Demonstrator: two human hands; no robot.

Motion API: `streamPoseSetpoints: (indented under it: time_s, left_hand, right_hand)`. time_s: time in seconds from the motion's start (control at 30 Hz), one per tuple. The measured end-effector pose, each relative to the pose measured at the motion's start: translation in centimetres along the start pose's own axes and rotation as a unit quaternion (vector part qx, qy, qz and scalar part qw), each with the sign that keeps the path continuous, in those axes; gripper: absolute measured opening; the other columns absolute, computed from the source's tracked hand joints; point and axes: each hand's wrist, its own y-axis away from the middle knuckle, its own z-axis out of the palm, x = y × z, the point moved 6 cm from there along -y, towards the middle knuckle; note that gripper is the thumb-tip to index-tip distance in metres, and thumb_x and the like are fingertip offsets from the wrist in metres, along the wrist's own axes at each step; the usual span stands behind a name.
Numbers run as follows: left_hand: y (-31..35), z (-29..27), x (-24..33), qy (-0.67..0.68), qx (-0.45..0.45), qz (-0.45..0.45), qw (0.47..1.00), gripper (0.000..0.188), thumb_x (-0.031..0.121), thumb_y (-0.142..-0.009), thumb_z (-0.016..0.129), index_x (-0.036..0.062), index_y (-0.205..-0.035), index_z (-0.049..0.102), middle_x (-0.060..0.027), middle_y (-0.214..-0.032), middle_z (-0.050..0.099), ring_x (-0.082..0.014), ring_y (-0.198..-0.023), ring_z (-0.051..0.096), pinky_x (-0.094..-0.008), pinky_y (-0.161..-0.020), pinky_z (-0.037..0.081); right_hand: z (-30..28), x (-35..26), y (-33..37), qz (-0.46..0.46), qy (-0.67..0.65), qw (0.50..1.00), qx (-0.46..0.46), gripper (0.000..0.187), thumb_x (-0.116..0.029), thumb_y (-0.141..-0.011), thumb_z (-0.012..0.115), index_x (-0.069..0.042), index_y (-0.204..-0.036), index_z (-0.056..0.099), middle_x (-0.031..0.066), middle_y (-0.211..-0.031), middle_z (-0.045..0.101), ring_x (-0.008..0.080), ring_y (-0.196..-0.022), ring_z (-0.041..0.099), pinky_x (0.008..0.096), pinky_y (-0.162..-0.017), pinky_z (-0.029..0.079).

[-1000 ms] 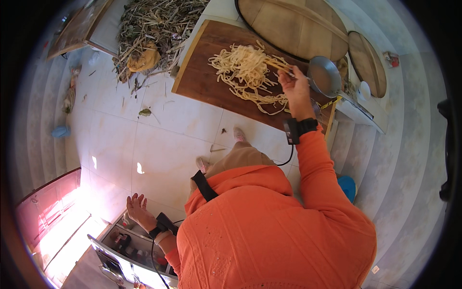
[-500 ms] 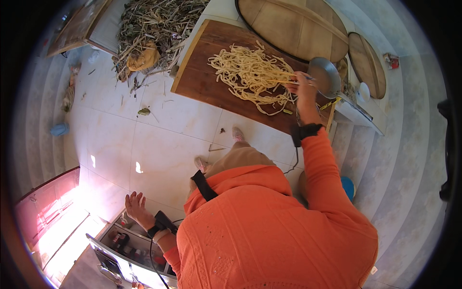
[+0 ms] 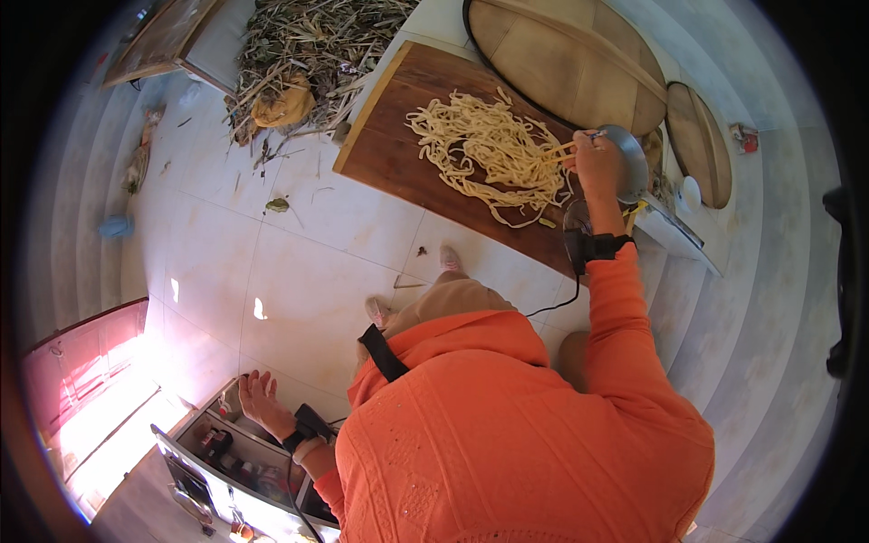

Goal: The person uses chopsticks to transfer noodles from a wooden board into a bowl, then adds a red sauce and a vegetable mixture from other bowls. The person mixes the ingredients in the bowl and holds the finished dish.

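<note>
My right hand [image 3: 597, 165] is closed around a pair of chopsticks [image 3: 559, 156], held low over the right side of a heap of thick pale noodles [image 3: 480, 145]. The tips reach in among the noodles. The heap is spread over a dark brown wooden board [image 3: 385, 122]. Just beyond my right hand is a grey metal bowl [image 3: 631, 167], partly covered by the hand. Out to the left, my left hand [image 3: 262, 403] is held with its fingers apart and nothing in it, above an open-topped cabinet [image 3: 204, 430] with bottles inside.
Large round wooden lids [image 3: 570, 59] lean behind the board, with a smaller one [image 3: 699, 145] to their right. A pile of dry stalks [image 3: 312, 54] and a yellowish bag [image 3: 282, 101] lie on the tiled floor [image 3: 299, 235] at far left. A dark cable [image 3: 557, 306] hangs from my right wrist.
My right hand, with the chopsticks, has shifted slightly right, and the chopsticks now lie more level. The whole view has shifted a little. My left hand stays out over the cabinet.
</note>
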Motion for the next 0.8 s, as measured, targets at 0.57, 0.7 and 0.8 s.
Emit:
streamPoseSetpoints:
  time_s: [0.57,0.7,0.8]
  left_hand:
    - [1.2,0.4,1.0,-0.013,0.003,0.025,1.0,0.048,0.015,-0.098,0.059,-0.0028,-0.141,0.048,-0.0113,-0.117,0.065,-0.0217,-0.097,0.067,-0.0361,-0.085,0.054]
    - [1.1,0.5,0.7,-0.015,0.001,0.017,1.0,0.047,0.014,-0.098,0.059,-0.0027,-0.141,0.048,-0.0113,-0.116,0.065,-0.022,-0.097,0.067,-0.036,-0.086,0.054]
    - [0.7,1.7,1.0,-0.021,-0.01,0.013,1.0,0.048,0.013,-0.098,0.057,-0.0044,-0.141,0.047,-0.0118,-0.116,0.065,-0.0224,-0.097,0.067,-0.036,-0.085,0.054]
  right_hand:
    - [7.5,7.4,-2.9,0.17,-0.486,0.855,-0.056,0.024,-0.021,-0.104,0.055,0.002,-0.104,0.061,0.0161,-0.095,0.067,0.033,-0.082,0.072,0.0394,-0.066,0.059]
    - [2.9,3.7,-4.8,0.058,-0.333,0.941,0.0,0.021,-0.016,-0.101,0.059,0.003,-0.109,0.062,0.0163,-0.096,0.066,0.0319,-0.073,0.072,0.0374,-0.057,0.058]
    - [2.8,2.7,-5.8,0.026,-0.266,0.963,0.039,0.022,-0.015,-0.099,0.061,0.003,-0.112,0.062,0.0153,-0.097,0.066,0.0308,-0.07,0.072,0.0367,-0.054,0.057]
